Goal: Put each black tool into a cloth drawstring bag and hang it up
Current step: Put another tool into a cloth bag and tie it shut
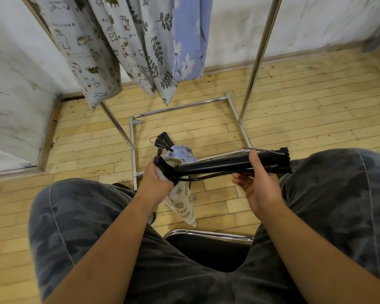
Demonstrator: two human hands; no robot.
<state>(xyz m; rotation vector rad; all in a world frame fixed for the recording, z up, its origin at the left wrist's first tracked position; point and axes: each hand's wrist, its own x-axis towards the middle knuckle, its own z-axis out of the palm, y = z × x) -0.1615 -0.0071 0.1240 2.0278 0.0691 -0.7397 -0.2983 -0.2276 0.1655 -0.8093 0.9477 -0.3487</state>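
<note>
The person sits on a chair (pixel 208 234) with a shiny metal frame, and the knees in camouflage trousers (pixel 75 227) are at both sides of the view. Both hands hold one long black tool (pixel 217 165) above the wooden floor (pixel 316 106), almost horizontal between the knees. A thin black hose runs along its under side.

The right hand (pixel 260 185) grasps the tube near its right end, the thumb on top and the fingers curled below. The left hand (pixel 155 179) is closed around the left end of the tool together with the upper part of a leaf-print bag (pixel 182 202). The rest of this bag hangs down loose under the hand. Whether the end of the tool is already inside the bag mouth, I cannot tell.

On the floor stands a metal rack, and its base frame (pixel 180 107) makes a rectangle. Inside this frame, near its front left corner, lies a second black tool (pixel 164 139), touching a crumpled blue bag (pixel 181 154).

At the top of the view three cloth bags hang side by side: an animal-print bag (pixel 86 51), a grey leaf bag (pixel 156 53) and a blue flower bag (pixel 189 40). The right pole (pixel 259 55) of the rack rises from the right edge of the base frame.
</note>
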